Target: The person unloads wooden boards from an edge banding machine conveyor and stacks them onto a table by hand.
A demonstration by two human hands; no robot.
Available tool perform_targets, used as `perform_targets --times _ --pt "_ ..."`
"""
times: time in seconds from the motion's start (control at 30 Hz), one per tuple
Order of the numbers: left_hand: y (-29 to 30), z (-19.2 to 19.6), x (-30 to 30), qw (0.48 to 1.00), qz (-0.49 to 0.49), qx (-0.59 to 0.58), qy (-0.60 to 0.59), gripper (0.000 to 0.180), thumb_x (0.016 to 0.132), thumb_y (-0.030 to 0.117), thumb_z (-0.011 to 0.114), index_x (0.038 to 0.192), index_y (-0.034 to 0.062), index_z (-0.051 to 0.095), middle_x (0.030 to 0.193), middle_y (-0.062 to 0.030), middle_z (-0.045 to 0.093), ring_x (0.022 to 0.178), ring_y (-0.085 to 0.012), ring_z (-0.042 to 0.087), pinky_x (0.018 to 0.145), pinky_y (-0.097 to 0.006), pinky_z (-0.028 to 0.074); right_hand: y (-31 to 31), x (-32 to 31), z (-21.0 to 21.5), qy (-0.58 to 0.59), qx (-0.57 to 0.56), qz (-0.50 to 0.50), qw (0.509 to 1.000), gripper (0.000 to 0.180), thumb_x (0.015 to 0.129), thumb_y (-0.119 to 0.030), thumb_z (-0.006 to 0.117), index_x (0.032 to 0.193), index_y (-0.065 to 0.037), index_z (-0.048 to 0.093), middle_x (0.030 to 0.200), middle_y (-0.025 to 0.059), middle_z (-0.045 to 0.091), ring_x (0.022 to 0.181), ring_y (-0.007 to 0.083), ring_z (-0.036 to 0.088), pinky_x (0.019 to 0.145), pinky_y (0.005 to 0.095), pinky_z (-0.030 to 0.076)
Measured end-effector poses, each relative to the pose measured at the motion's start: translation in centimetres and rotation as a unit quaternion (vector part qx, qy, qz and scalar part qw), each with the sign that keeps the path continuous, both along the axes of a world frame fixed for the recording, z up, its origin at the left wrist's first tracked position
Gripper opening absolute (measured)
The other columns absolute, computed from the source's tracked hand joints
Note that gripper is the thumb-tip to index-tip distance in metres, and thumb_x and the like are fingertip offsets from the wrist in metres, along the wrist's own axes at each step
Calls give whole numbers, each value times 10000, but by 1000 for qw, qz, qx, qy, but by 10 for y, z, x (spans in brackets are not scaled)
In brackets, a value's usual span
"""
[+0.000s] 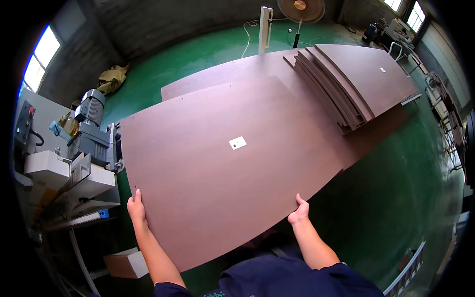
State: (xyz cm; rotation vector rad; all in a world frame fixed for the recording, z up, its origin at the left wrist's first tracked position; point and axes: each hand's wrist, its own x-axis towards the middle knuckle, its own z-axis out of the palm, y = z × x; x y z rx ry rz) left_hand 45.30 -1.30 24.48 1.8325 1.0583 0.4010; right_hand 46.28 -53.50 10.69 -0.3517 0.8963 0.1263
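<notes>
Well, looking down in the head view on green floor [386, 193], with one brown panel [213, 188] at centre, pinched by left hand [137, 208] at its left edge and right hand [299, 213] at its near right. Showing open floor rightward, one grey motor [92, 107] near the left edge and, beyond, one stack of boards [368, 81], layered too tightly to count surely.

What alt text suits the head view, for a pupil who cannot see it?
A person's left hand and right hand hold the edges of a large brown panel with a white label. Beyond it, brown boards lie stacked; machinery stands at left.
</notes>
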Motion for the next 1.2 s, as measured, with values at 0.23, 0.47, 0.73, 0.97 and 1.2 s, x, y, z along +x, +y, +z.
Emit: perform_targets --times 0.23,0.47,0.73,0.97,1.2 --pt "25 -62 111 990 -73 68 103 538 881 414 595 1088 -82 584 1067 -205 621 987 -296 601 864 -386 464 -30 62 -21 107 -593 194 774 567 857 -282 651 1294 2 428 1295 137 474 1168 312 466 997 428 378" --pt "-21 -135 132 934 -155 134 292 975 755 586 667 1389 -54 295 1376 -308 376 1263 -438 406 1052 -461 356 -42 126 2 18 -811 382 443 753 784 -341 712 1419 -154 353 1469 192 271 1350 392 250 1105 481 256" --pt "-47 -173 113 933 -117 162 298 965 727 460 761 1375 -92 305 1393 -281 376 1308 -385 369 1089 -422 320 -54 150 -26 24 -758 494 425 841 786 -387 726 1480 -221 282 1574 116 31 1440 361 18 1129 466 269" --pt "-69 -168 125 941 -96 177 272 913 724 428 772 1340 -94 347 1348 -257 422 1271 -377 413 1048 -424 371 -67 175 -33 -5 -771 481 418 835 790 -348 731 1479 -186 288 1572 140 49 1439 368 37 1136 460 251" --pt "-70 -178 127 951 -79 140 262 937 707 434 779 1370 -49 325 1363 -217 416 1259 -365 427 1031 -440 389 -72 192 -34 1 -769 505 391 837 785 -366 732 1477 -192 295 1568 148 85 1435 371 78 1142 458 223"
